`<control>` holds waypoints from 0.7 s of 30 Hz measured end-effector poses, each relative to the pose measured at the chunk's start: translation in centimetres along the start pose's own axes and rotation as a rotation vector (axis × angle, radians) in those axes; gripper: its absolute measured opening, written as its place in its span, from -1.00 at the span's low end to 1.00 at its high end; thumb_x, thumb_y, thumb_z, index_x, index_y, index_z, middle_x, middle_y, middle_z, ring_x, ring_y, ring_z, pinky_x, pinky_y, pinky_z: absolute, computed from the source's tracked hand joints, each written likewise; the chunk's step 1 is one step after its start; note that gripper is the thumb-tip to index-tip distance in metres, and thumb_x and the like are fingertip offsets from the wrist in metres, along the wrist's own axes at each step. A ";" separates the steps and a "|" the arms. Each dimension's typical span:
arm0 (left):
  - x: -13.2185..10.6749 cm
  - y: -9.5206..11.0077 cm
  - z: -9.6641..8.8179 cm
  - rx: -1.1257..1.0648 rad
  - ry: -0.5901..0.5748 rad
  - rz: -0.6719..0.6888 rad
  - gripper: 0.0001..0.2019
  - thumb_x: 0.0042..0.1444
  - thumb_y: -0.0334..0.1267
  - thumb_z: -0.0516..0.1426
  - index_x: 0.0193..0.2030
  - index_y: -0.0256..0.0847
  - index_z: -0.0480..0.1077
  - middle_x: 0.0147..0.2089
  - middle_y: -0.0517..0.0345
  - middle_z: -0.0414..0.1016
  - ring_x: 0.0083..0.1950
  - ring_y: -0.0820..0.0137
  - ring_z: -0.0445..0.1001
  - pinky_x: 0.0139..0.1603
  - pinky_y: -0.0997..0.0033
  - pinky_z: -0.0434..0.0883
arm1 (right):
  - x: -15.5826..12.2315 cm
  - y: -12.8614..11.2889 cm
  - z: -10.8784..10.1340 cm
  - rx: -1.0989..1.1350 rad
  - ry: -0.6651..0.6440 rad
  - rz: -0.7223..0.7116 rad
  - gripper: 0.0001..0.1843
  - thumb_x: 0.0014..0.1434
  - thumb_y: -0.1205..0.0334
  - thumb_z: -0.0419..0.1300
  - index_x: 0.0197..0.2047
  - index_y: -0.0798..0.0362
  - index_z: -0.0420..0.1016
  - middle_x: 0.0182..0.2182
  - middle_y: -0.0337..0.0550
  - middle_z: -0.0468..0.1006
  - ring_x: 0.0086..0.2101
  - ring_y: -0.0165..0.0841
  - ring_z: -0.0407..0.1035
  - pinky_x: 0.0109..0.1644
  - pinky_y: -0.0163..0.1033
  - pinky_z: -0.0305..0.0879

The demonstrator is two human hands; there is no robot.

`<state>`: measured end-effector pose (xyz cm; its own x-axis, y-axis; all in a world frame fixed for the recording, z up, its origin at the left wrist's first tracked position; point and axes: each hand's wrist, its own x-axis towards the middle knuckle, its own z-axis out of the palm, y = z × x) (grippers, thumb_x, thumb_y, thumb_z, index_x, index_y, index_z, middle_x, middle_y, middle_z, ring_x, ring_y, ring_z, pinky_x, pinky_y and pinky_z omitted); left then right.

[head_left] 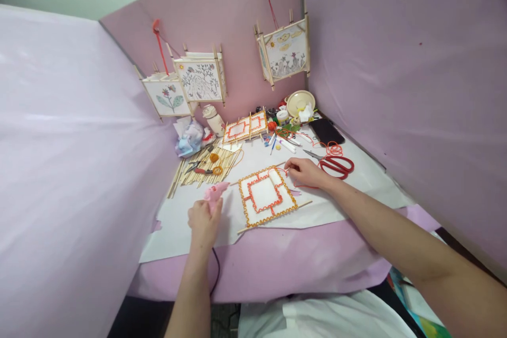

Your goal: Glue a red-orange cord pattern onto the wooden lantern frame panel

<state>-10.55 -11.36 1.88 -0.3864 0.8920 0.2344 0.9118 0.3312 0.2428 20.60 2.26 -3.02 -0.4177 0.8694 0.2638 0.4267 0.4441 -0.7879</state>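
Observation:
My left hand is closed around a pink glue gun, its nozzle pointing toward a square stick frame wrapped in orange and red cord that lies on white paper. My right hand rests at the frame's upper right corner, fingers pinched on a red cord that trails off to the right. A black cable runs down from the glue gun over the table edge.
Red scissors lie right of my right hand. A pile of wooden sticks with pliers, a second decorated frame, markers, a black phone and a plate sit farther back. Three paper lanterns hang on the pink walls.

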 end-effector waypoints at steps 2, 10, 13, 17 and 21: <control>0.4 -1.8 -0.4 0.208 0.033 -0.080 -0.47 0.22 0.08 -0.09 -0.16 -0.32 0.53 -0.07 -0.28 0.43 -0.03 -0.05 0.36 -0.11 0.07 0.29 | 0.0 -0.1 0.0 0.006 0.011 -0.014 -0.78 0.13 0.31 0.03 -0.23 0.10 0.48 -0.46 -0.23 0.52 -0.46 -0.41 0.32 -0.36 -0.33 0.16; 0.5 -5.1 0.5 0.498 0.078 -0.099 -0.47 0.24 0.03 -0.05 -0.07 -0.44 0.50 -0.03 -0.32 0.36 0.04 -0.11 0.26 -0.05 0.01 0.26 | -1.1 -2.2 -0.5 0.062 0.052 -0.051 -0.78 0.17 0.26 0.05 -0.20 0.08 0.49 -0.43 -0.24 0.51 -0.46 -0.42 0.28 -0.34 -0.31 0.19; 0.0 -3.8 -0.6 0.430 0.044 -0.092 -0.36 0.13 0.16 0.06 0.06 -0.44 0.43 0.02 -0.36 0.35 0.08 -0.17 0.24 -0.01 -0.08 0.26 | -1.9 -3.5 -0.8 0.091 0.033 -0.064 -0.79 0.19 0.25 0.06 -0.18 0.05 0.48 -0.40 -0.24 0.52 -0.43 -0.42 0.31 -0.31 -0.32 0.22; -0.7 1.5 -2.2 -0.046 0.051 0.049 -0.50 0.13 0.05 0.09 0.05 -0.31 0.43 0.03 -0.22 0.43 0.07 0.02 0.33 0.09 0.02 0.27 | -2.8 -5.2 -0.8 0.115 -0.015 -0.101 -0.85 0.21 0.23 0.09 -0.18 0.03 0.44 -0.41 -0.26 0.50 -0.42 -0.42 0.33 -0.29 -0.32 0.25; -0.7 8.7 -0.7 -0.755 -0.539 0.068 -0.66 0.15 -0.01 0.07 -0.13 -0.23 0.46 -0.19 0.01 0.55 -0.35 0.37 0.42 -0.30 0.36 0.36 | -3.6 -6.6 -0.1 0.104 -0.038 -0.103 -0.93 0.20 0.21 0.13 -0.30 0.01 0.36 -0.44 -0.26 0.46 -0.43 -0.42 0.32 -0.32 -0.32 0.26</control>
<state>-2.50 -9.32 4.52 -0.0461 0.9872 -0.1529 0.5251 0.1542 0.8370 19.37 -3.78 1.22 -0.4860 0.8108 0.3262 0.2952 0.5036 -0.8120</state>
